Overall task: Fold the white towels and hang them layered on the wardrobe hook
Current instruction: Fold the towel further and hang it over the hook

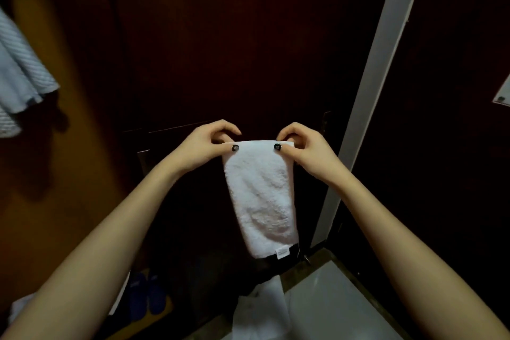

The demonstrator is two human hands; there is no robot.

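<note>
A folded white towel [260,196] hangs straight down in front of the dark wooden wardrobe door [220,50]. My left hand [204,146] pinches its top left corner and my right hand [300,149] pinches its top right corner, thumbs on the near face. A small label shows at the towel's bottom edge. Another white cloth [262,309] lies on the floor below. A striped pale towel [19,74] hangs at the far left. No hook is visible.
A white door frame post [369,91] runs diagonally on the right. Blue slippers [147,298] sit on the floor at lower left. Pale floor tiles [336,303] show at the bottom right. A dark strap or bag lies just under the towel.
</note>
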